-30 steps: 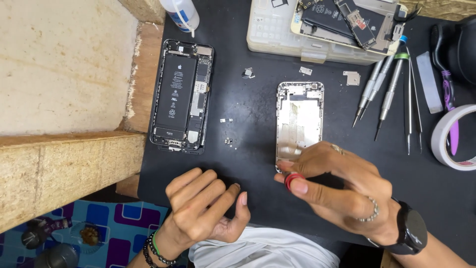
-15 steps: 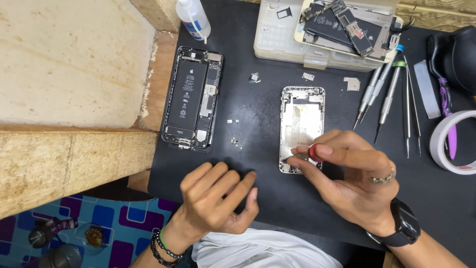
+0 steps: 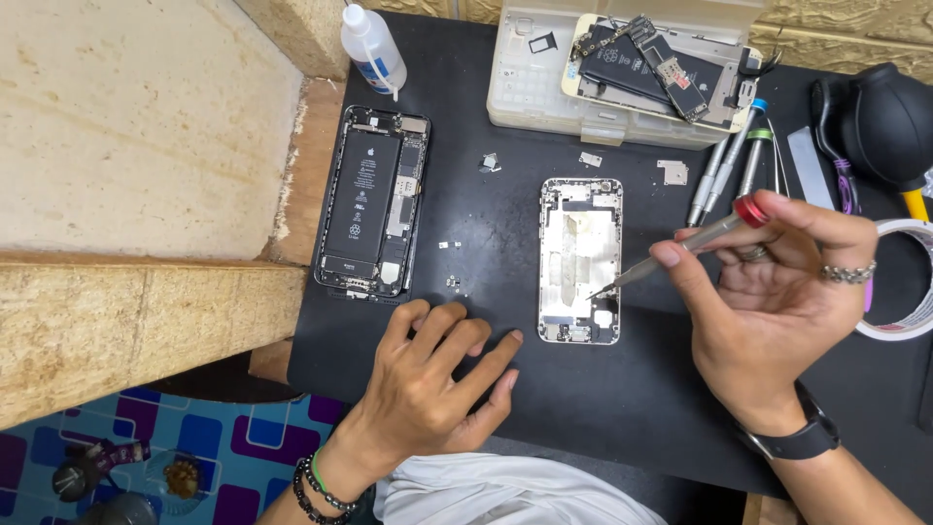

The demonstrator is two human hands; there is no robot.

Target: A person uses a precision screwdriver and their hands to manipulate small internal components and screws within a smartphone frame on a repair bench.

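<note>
**A:** Head view status?

**B:** Right hand (image 3: 777,301) pinches a red-capped screwdriver (image 3: 680,248) between thumb and fingers. Shaft slants down-left, tip on the inner plate of the silver phone shell (image 3: 580,261), right of middle. Rings on two fingers, dark watch on the wrist.

**A:** Left?

**B:** Left hand (image 3: 432,379) lies palm down on the black mat (image 3: 505,214), fingers loosely spread, holding nothing. Fingertips sit just left of the shell's lower end; can't tell if they touch it. Bead bracelets at the wrist.

**A:** Shell position?

**B:** Flat, lengthwise, mid-mat, open side up.

**A:** Rest of the counter?

**B:** Second opened phone (image 3: 372,201) lies left of the shell, well apart, black battery showing, near the mat's left edge. Small screws and brackets (image 3: 450,245) scattered between the two. Clear squeeze bottle (image 3: 370,44) at top left. Translucent parts tray (image 3: 544,83) at top, with a third stripped phone body and loose boards lying on it. Spare screwdrivers (image 3: 729,160) lie right of the shell, above the right hand. Black rubber blower (image 3: 889,122) at top right, tape roll (image 3: 909,282) at the right edge. Stone block (image 3: 146,126) borders the mat on the left.
</note>
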